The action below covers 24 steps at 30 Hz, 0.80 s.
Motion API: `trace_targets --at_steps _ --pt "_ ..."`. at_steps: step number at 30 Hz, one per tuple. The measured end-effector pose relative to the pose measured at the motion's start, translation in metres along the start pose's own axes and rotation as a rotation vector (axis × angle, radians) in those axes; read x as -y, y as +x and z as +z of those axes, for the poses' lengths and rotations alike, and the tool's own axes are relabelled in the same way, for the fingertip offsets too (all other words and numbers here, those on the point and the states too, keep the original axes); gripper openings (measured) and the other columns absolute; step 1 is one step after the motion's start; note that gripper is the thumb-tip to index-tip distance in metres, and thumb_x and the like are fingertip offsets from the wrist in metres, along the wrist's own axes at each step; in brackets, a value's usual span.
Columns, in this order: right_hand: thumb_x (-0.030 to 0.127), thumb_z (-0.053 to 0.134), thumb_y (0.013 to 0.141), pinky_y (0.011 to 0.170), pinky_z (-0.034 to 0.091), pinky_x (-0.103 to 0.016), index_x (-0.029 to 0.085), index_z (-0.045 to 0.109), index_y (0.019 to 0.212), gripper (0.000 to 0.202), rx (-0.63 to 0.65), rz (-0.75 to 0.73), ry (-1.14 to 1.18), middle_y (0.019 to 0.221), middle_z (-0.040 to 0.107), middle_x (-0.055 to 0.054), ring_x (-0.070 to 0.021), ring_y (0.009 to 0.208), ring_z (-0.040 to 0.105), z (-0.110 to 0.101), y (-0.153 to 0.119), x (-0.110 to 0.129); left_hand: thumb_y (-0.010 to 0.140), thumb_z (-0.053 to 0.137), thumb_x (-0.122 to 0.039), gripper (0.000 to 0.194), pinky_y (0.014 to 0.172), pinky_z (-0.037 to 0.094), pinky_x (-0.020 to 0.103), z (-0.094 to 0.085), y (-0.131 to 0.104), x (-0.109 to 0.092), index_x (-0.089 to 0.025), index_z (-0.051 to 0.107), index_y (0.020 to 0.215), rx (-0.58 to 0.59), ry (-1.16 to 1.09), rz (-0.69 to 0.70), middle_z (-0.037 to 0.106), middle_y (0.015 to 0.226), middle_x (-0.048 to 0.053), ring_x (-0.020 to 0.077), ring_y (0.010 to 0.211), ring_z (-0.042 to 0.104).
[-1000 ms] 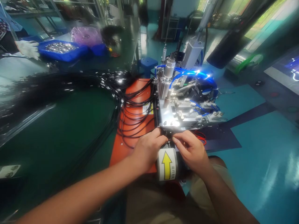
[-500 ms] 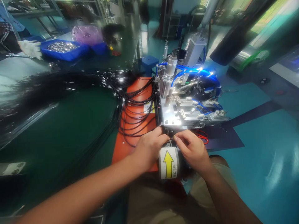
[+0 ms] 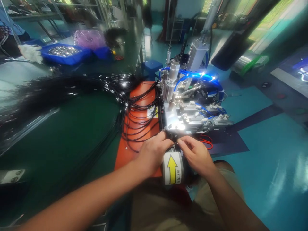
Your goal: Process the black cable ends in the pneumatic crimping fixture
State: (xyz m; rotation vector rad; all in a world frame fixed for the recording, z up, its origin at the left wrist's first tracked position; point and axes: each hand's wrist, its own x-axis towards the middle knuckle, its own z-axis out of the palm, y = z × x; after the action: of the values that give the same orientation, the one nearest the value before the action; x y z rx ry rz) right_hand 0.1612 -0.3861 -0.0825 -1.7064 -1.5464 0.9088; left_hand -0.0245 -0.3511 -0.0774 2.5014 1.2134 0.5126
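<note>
At the front end of a silver pneumatic machine (image 3: 190,117), my left hand (image 3: 154,149) and my right hand (image 3: 196,155) meet almost tip to tip. Both are closed in a pinch around a small spot on the track; whatever lies in the fingers is too small to make out. Just below them sits a round drum (image 3: 172,168) with a white label and a yellow arrow. Thin black cables (image 3: 141,106) run from the left across an orange plate (image 3: 120,158) to the machine's side, close to my left hand.
Blue air hoses (image 3: 199,74) loop over the machine. A thick bundle of black cables (image 3: 60,85) lies on the dark green table (image 3: 72,134). Farther back are a blue tray (image 3: 64,59) of shiny metal parts, a pink bag (image 3: 89,38) and a co-worker's white-gloved hand (image 3: 31,53).
The view has shifted slightly, so the machine appears a little farther left. My hands keep nearly the same pinch at the same spot.
</note>
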Motion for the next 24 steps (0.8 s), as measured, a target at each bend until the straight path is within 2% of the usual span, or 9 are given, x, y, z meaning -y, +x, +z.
trace_targets --at_steps 4,7,10,17,24 --pt "0.039 0.048 0.096 0.065 0.041 -0.026 0.021 0.06 0.082 0.026 -0.003 -0.003 -0.033 0.074 0.063 0.002 -0.0165 0.071 0.057 0.005 0.001 0.0 0.093 0.053 -0.019 0.019 0.064 0.044 0.026 -0.005 0.0 -0.001 -0.024 0.07 0.1 0.048 -0.001 -0.012 0.061 0.098 0.003 0.0166 0.082 0.061" --pt "0.037 0.046 0.096 0.064 0.041 -0.026 0.021 0.057 0.08 0.025 -0.001 -0.012 -0.015 0.072 0.059 0.002 -0.0159 0.07 0.055 0.008 0.003 -0.003 0.089 0.052 -0.008 0.03 0.068 0.045 0.026 -0.015 0.0 0.0 -0.025 0.069 0.107 0.132 -0.001 0.037 0.06 0.102 0.003 0.017 0.086 0.061" --pt "0.038 0.046 0.096 0.064 0.041 -0.027 0.021 0.055 0.078 0.026 0.004 -0.007 0.025 0.072 0.056 0.002 -0.0157 0.068 0.053 0.01 0.005 -0.007 0.084 0.051 -0.003 0.038 0.07 0.045 0.028 -0.026 -0.001 0.002 -0.027 0.069 0.108 0.201 0.043 0.076 0.06 0.097 0.003 0.0184 0.086 0.059" --pt "0.039 0.047 0.093 0.064 0.041 -0.028 0.02 0.054 0.076 0.027 0.0 0.026 0.1 0.072 0.054 0.001 -0.0153 0.066 0.049 0.014 0.007 -0.011 0.088 0.052 -0.009 0.022 0.07 0.042 0.032 -0.035 0.003 0.004 -0.02 0.07 0.092 0.191 0.148 -0.004 0.063 0.082 0.004 0.0213 0.082 0.058" --pt "0.042 0.049 0.092 0.06 0.041 -0.027 0.02 0.054 0.076 0.027 -0.059 0.043 0.198 0.068 0.052 0.002 -0.0145 0.061 0.047 0.024 0.006 -0.016 0.088 0.052 -0.008 0.023 0.065 0.04 0.03 -0.038 0.006 0.002 -0.019 0.072 0.086 0.226 0.161 -0.035 0.063 0.082 0.005 0.02 0.08 0.058"
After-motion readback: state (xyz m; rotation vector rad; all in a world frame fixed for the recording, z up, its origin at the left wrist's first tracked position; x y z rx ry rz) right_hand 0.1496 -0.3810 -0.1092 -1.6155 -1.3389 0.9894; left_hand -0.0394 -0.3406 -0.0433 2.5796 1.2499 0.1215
